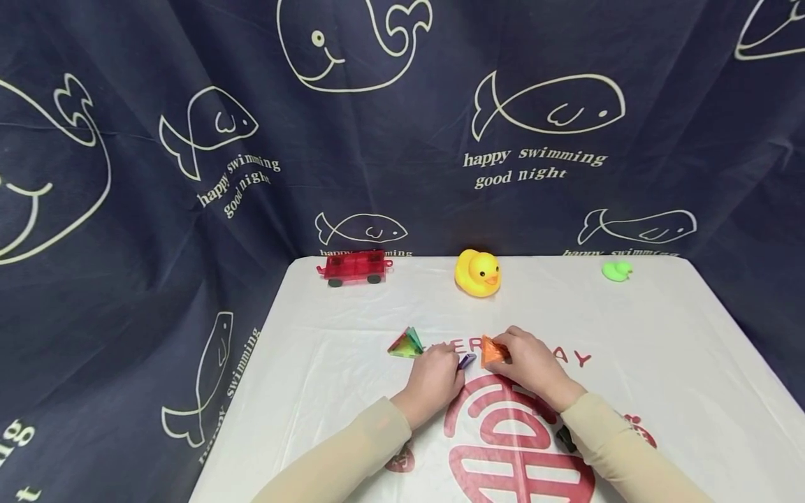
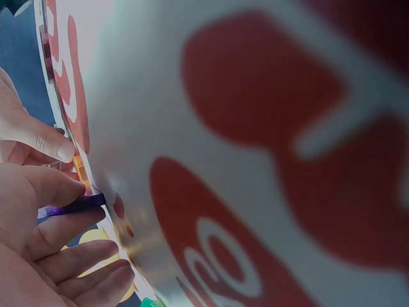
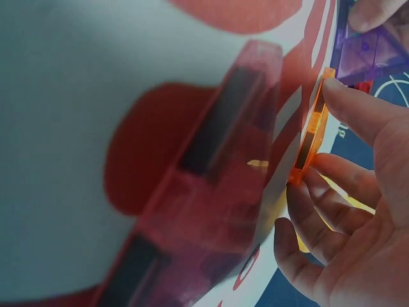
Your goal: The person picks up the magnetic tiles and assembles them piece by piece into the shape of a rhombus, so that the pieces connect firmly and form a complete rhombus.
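Note:
In the head view my left hand [image 1: 434, 378] pinches a translucent purple magnetic tile [image 1: 467, 361] between thumb and fingers. Opposite it, my right hand [image 1: 533, 365] grips a translucent orange magnetic tile [image 1: 492, 351] by its edges. A narrow gap separates the two tiles. Seen from the right wrist, the orange tile [image 3: 312, 131] stands on edge, with dark magnet strips along its side. Just left of the left hand, red, green and yellow triangular tiles [image 1: 405, 344] lean together like a small pyramid. A pinkish-red tile [image 3: 211, 204] looms blurred and close in the right wrist view.
At the table's back edge stand a red wheeled toy wagon [image 1: 355, 267], a yellow rubber duck [image 1: 478, 273] and a small green duck [image 1: 617, 271]. The white tablecloth [image 1: 327, 391] carries red prints. A dark blue curtain [image 1: 402, 161] hangs behind. A small dark object [image 1: 566, 439] shows beside the right sleeve.

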Action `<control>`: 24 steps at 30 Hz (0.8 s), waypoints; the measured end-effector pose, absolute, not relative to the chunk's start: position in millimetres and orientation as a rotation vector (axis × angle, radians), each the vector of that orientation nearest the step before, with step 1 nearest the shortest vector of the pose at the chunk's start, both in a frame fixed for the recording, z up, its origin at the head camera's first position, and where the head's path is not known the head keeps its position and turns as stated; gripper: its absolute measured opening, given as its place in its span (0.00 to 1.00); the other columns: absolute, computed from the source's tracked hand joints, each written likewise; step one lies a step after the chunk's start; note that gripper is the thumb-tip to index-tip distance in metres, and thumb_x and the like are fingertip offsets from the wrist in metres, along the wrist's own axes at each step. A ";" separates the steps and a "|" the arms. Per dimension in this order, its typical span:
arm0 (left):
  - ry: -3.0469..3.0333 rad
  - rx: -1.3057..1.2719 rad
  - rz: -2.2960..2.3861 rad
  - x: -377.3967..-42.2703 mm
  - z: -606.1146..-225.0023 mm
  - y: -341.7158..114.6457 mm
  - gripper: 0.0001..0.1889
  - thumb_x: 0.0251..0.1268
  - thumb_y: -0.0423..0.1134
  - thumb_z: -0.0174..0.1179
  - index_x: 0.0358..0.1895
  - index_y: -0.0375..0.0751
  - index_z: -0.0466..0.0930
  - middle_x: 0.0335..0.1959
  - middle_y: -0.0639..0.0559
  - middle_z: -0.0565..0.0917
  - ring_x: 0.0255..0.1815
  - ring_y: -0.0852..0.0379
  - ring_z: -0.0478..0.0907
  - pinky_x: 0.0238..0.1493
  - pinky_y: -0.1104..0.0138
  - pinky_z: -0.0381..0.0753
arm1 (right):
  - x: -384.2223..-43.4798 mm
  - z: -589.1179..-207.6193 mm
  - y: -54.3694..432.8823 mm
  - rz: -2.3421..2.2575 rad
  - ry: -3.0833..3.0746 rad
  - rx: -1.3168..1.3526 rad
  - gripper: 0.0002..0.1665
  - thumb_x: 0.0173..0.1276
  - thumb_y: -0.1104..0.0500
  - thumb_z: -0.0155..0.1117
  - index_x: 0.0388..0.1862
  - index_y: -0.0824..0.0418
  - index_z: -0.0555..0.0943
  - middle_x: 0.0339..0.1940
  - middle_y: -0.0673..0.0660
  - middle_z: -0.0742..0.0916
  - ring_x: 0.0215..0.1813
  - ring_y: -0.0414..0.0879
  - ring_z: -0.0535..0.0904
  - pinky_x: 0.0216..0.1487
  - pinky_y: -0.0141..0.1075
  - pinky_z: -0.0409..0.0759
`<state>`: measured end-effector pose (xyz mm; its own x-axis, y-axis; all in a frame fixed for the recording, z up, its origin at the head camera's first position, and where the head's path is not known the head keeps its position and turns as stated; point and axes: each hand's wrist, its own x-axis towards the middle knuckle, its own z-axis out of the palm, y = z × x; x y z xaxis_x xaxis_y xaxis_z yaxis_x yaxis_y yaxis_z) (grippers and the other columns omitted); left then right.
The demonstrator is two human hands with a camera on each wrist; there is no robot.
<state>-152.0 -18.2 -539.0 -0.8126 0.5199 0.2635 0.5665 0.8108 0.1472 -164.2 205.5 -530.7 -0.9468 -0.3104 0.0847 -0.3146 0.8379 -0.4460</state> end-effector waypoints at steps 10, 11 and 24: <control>-2.807 -0.796 -0.288 -160.8 -537.2 -7.3 0.08 0.56 0.40 0.69 0.22 0.45 0.83 0.34 0.53 0.86 0.36 0.53 0.83 0.35 0.59 0.83 | -162.2 -532.2 196.7 0.719 -2.963 0.534 0.26 0.55 0.50 0.84 0.45 0.66 0.86 0.34 0.51 0.81 0.31 0.42 0.74 0.34 0.41 0.77; -2.815 -0.789 -0.286 -161.6 -537.4 -6.1 0.09 0.56 0.40 0.69 0.21 0.45 0.83 0.34 0.53 0.86 0.36 0.53 0.83 0.36 0.59 0.83 | -162.2 -532.0 196.2 0.725 -2.962 0.539 0.25 0.56 0.50 0.84 0.44 0.66 0.86 0.34 0.51 0.81 0.31 0.42 0.73 0.33 0.41 0.77; -2.847 -0.745 -0.288 -169.6 -539.3 6.6 0.14 0.60 0.45 0.69 0.20 0.44 0.82 0.40 0.48 0.88 0.38 0.51 0.85 0.36 0.58 0.85 | -162.2 -532.3 190.5 0.768 -2.956 0.548 0.22 0.55 0.51 0.83 0.39 0.64 0.84 0.31 0.51 0.78 0.29 0.42 0.71 0.32 0.40 0.74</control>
<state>-169.6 6.6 -539.3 -0.8573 0.4628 0.2253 0.4986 0.8555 0.1400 -162.2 190.5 -532.3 -0.9368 -0.3268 0.1246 -0.3462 0.8152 -0.4643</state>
